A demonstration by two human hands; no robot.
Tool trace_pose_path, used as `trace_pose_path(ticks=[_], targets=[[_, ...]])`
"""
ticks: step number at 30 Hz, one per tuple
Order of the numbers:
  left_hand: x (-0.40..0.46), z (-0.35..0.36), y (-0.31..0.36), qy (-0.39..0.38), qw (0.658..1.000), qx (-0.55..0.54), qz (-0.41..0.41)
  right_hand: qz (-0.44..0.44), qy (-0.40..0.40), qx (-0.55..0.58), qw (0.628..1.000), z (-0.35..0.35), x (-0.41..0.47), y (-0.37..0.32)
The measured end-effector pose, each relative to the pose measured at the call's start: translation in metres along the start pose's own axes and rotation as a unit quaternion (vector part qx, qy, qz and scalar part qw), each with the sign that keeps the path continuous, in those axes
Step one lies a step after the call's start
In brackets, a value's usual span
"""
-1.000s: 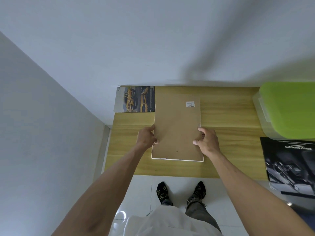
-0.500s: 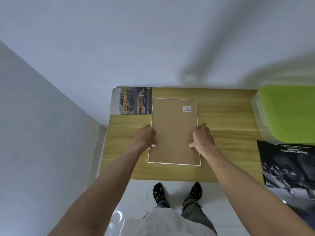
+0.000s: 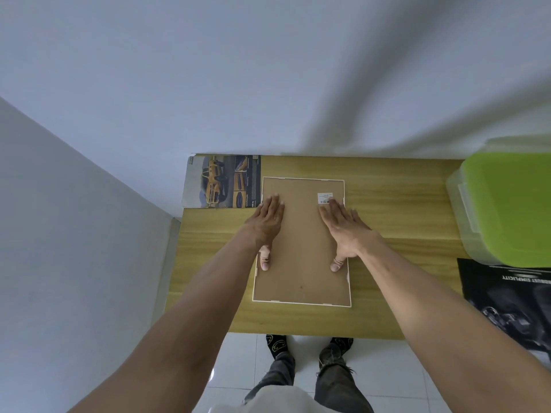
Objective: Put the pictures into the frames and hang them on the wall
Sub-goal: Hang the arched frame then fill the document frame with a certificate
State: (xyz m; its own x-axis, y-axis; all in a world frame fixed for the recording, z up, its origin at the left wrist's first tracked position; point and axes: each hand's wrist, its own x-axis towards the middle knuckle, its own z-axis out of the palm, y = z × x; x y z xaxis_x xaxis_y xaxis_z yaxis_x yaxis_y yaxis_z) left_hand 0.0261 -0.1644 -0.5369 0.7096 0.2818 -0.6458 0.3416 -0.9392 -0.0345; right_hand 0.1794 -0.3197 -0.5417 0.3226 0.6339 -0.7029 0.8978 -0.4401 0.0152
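Pressing both flat, spread hands, left hand (image 3: 266,217) and right hand (image 3: 343,226), on the frame (image 3: 301,281) backing (face down), you haven't hung anything; the car picture (image 3: 222,181) waits unframed.

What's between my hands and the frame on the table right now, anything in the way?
Nothing visible. The left hand and right hand lie flat, directly on the brown backing of the frame, which lies face down on the table.

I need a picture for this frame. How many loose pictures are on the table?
2. The yellow car picture lies at the table's far left corner, beside the frame; the dark picture lies at the right edge, partly cut off. Others may be hidden.
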Motion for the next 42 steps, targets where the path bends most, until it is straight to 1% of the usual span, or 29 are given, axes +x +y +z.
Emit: trace_pose_path(ticks=[2, 4, 6, 8, 11, 14, 18, 20, 22, 24, 27, 29, 31, 32, 34, 35, 36, 39, 40, 42], targets=[[0.000, -0.003, -0.003, -0.010, 1.000, -0.002, 0.015, 0.002, -0.007, -0.016, 1.000, -0.002, 0.001, -0.001], [-0.001, -0.004, -0.006, -0.015, 1.000, -0.008, 0.023, 0.014, -0.013, -0.061, 0.998, -0.005, 0.003, -0.009], [-0.001, -0.005, -0.006, -0.016, 1.000, -0.007, 0.022, 0.032, -0.005, -0.123, 0.992, -0.009, 0.006, -0.017], [0.001, -0.006, -0.004, -0.007, 1.000, -0.005, 0.016, 0.040, -0.008, -0.143, 0.989, -0.012, 0.010, -0.018], [0.003, -0.005, -0.001, 0.007, 1.000, -0.006, 0.008, 0.027, -0.015, -0.107, 0.994, -0.011, 0.014, -0.010], [0.002, -0.004, -0.004, 0.001, 1.000, -0.014, 0.011, 0.002, -0.003, -0.076, 0.997, -0.010, 0.012, -0.002], [-0.002, 0.000, -0.009, 0.011, 0.999, -0.039, 0.014, -0.016, 0.037, -0.037, 0.999, -0.010, 0.005, 0.007], [-0.007, 0.004, -0.008, 0.023, 0.998, -0.055, 0.004, -0.019, 0.059, -0.009, 0.998, -0.004, -0.001, 0.010], [-0.013, 0.013, -0.009, 0.030, 0.994, -0.100, -0.012, -0.019, 0.067, 0.055, 0.996, 0.007, -0.010, 0.011], [-0.021, 0.027, -0.010, 0.028, 0.980, -0.192, -0.035, -0.001, 0.067, 0.153, 0.986, 0.024, -0.018, 0.011], [-0.037, 0.044, 0.000, 0.052, 0.939, -0.332, -0.070, 0.039, 0.075, 0.317, 0.945, 0.049, -0.030, 0.009], [-0.040, 0.045, 0.013, 0.085, 0.906, -0.404, -0.096, 0.048, 0.086, 0.362, 0.927, 0.058, -0.035, 0.005], [-0.039, 0.041, 0.024, 0.127, 0.862, -0.475, -0.127, 0.058, 0.105, 0.387, 0.914, 0.059, -0.037, -0.002], [-0.038, 0.038, 0.028, 0.148, 0.825, -0.525, -0.147, 0.069, 0.115, 0.414, 0.900, 0.058, -0.038, -0.006], [-0.039, 0.034, 0.031, 0.185, 0.743, -0.618, -0.179, 0.099, 0.135, 0.487, 0.857, 0.053, -0.042, -0.012], [-0.043, 0.031, 0.033, 0.195, 0.708, -0.650, -0.195, 0.111, 0.144, 0.519, 0.835, 0.049, -0.045, -0.013], [-0.046, 0.030, 0.033, 0.206, 0.685, -0.666, -0.212, 0.121, 0.155, 0.546, 0.814, 0.046, -0.050, -0.013], [-0.054, 0.032, 0.032, 0.232, 0.655, -0.678, -0.239, 0.132, 0.184, 0.605, 0.763, 0.042, -0.064, -0.009], [-0.056, 0.030, 0.031, 0.227, 0.638, -0.697, -0.237, 0.133, 0.193, 0.618, 0.750, 0.042, -0.069, -0.008], [-0.063, 0.023, 0.031, 0.208, 0.606, -0.741, -0.202, 0.129, 0.207, 0.640, 0.728, 0.041, -0.080, -0.005]])
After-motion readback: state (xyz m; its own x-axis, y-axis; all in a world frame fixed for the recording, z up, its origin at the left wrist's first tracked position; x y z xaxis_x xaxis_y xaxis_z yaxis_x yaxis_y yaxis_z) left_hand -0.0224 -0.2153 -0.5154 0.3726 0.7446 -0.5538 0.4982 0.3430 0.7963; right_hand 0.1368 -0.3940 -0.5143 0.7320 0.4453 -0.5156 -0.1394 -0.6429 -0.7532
